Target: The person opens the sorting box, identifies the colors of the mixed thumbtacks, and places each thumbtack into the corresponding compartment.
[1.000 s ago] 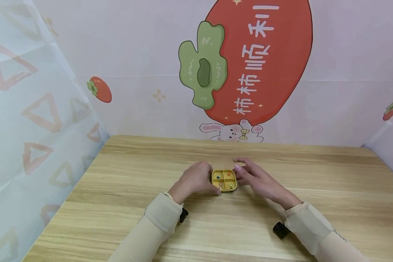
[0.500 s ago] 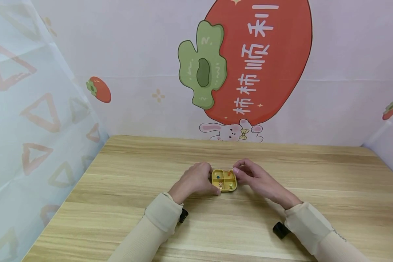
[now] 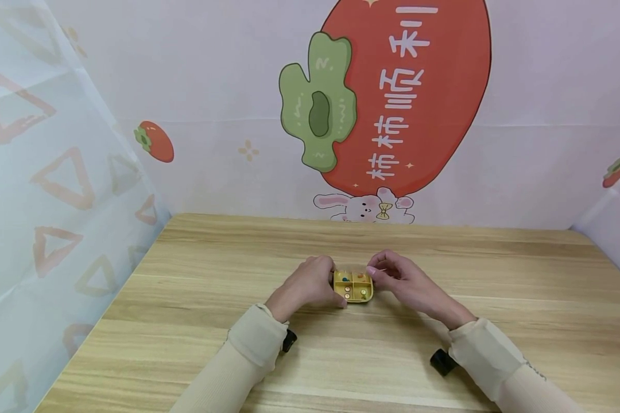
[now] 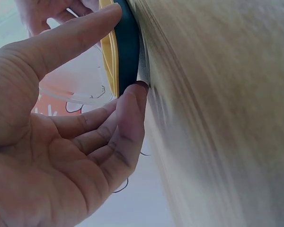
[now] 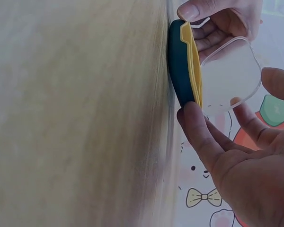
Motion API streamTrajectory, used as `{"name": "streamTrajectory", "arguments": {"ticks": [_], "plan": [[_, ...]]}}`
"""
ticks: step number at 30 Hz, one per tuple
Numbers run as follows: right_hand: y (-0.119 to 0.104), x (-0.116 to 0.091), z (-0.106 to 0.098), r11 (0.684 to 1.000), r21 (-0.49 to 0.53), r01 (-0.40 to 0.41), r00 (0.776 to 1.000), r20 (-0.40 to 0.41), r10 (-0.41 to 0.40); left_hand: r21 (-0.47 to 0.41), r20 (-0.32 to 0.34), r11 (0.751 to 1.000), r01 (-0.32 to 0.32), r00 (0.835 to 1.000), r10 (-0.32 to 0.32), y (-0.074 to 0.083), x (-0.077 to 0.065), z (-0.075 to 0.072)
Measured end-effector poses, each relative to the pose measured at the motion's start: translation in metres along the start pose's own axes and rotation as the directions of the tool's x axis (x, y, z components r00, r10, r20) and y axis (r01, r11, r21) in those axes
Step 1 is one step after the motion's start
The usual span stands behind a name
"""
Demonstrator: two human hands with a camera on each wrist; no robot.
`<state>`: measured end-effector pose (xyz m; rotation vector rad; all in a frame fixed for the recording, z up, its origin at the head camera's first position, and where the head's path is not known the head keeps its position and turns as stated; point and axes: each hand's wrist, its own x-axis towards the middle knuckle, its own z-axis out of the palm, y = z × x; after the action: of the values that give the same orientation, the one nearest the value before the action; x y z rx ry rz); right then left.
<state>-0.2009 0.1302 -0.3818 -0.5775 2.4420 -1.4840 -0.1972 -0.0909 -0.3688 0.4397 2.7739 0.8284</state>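
Between my hands is a small pill box [image 3: 353, 284] with a yellow four-part inside. From the wrist views its outer shell [image 4: 127, 45] is dark teal. Blue and orange pieces lie in the far compartments, pale round ones and a yellowish-green one in the near compartments. My left hand [image 3: 312, 281] grips the box's left side, thumb at the near rim and fingers around the far side. A clear lid [image 5: 232, 71] stands raised at the far edge. The right hand [image 3: 400, 281] holds this lid's edge between thumb and a finger, while another fingertip touches the shell.
The box is on a wood-grain table [image 3: 237, 246]. Behind it hangs a printed backdrop [image 3: 212, 172] with a large red persimmon and a rabbit. Black wrist devices, such as the right one [image 3: 442, 362], sit under both cuffs.
The clear lid has swung up from lying back on the far side toward the box. My right thumb has come closer to the box's far right corner. The left hand keeps its grip.
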Motion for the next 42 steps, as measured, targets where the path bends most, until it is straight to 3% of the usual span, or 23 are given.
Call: {"name": "streamTrajectory", "arguments": {"ticks": [4, 15, 20, 27, 42], "plan": [[-0.001, 0.000, -0.001, 1.000, -0.025, -0.014, 1.000, 0.000, 0.014, -0.024, 0.016, 1.000, -0.005, 1.000, 0.005, 0.000, 0.000, -0.002], [-0.003, 0.000, 0.000, 0.998, -0.042, -0.052, 0.999, 0.001, 0.052, -0.217, 0.112, 0.976, 0.020, 0.994, 0.004, -0.005, -0.001, -0.010], [-0.003, -0.001, -0.001, 0.998, -0.037, -0.048, 0.999, 0.014, 0.048, -0.227, 0.141, 0.974, -0.012, 0.989, 0.045, -0.009, -0.001, -0.012], [-0.004, -0.001, -0.001, 0.998, -0.058, -0.030, 0.999, 0.026, 0.031, -0.301, 0.160, 0.952, -0.047, 0.982, 0.099, -0.012, -0.001, -0.015], [0.002, -0.001, 0.000, 0.998, -0.040, 0.046, 0.996, 0.077, -0.043, -0.352, 0.175, 0.936, -0.008, 0.982, 0.074, -0.012, 0.002, -0.013]]}}
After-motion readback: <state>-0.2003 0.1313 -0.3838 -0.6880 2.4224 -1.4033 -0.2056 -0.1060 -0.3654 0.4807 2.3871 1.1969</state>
